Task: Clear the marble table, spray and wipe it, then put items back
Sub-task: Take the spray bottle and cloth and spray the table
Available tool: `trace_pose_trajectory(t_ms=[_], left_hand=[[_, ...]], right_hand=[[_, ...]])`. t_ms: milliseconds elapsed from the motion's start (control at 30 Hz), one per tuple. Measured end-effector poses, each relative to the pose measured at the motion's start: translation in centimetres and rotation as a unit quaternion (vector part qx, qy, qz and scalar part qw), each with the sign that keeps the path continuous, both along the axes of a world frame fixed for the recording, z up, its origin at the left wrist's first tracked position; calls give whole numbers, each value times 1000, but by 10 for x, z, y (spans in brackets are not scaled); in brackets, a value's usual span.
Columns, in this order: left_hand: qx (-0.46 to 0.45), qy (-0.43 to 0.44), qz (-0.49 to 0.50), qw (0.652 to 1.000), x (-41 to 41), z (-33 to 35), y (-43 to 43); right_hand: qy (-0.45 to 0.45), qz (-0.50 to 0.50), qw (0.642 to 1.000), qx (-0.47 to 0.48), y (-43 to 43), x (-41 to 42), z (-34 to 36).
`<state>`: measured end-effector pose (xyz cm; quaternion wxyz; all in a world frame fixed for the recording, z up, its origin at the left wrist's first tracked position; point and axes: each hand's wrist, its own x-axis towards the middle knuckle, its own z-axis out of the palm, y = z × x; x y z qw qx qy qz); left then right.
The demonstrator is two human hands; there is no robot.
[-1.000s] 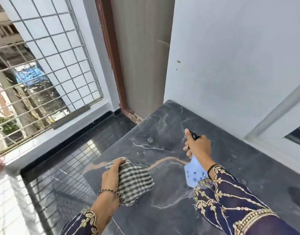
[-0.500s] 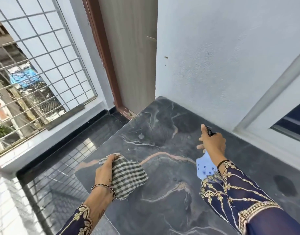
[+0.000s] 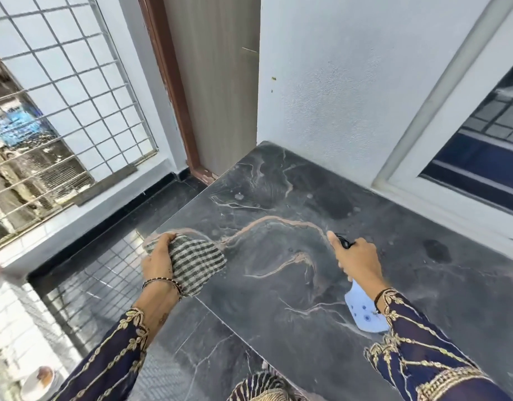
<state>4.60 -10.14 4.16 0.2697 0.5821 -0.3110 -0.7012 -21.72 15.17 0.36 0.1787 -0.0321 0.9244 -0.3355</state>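
Note:
The dark marble table with pale veins fills the middle and right, set against a white wall. My left hand grips a bunched black-and-white checked cloth at the table's left edge. Over the table's middle, my right hand holds a pale blue spray bottle by its neck, with the forefinger stretched along the black nozzle. The nozzle points toward the far end of the table. A few droplets and a dark wet patch lie on the marble.
A white-framed window sits in the wall to the right of the table. A wooden door stands at the far end, a metal grille on the left. A white plate with food lies on the floor at lower left.
My view has shifted, and both hands now sit lower in the frame. The right hand with the bottle has drawn back toward me. The left hand still holds the cloth at the left edge.

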Motion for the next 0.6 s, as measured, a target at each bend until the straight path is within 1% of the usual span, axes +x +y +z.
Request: trace_pose_trajectory(t_ms=[67, 167, 267, 333, 433, 467, 600], left_hand=[[-1, 2, 0, 1000, 22, 2, 4], [2, 0, 5, 1000, 51, 8, 11], [-6, -8, 4, 1000, 75, 14, 21], [-13, -15, 7, 1000, 83, 15, 24], [-11, 1, -2, 1000, 92, 16, 32], [-10, 5, -7, 1000, 93, 16, 34], [-17, -4, -31, 999, 91, 16, 44]], right_hand=[[21, 6, 1000, 21, 4, 25, 5], [-10, 27, 999, -26, 9, 57, 11], [-24, 67, 997, -41, 14, 94, 16], [-8, 73, 997, -28, 16, 116, 19], [37, 71, 996, 30, 25, 149, 21], [32, 75, 996, 35, 30, 157, 22], [-30, 63, 997, -14, 62, 184, 21]])
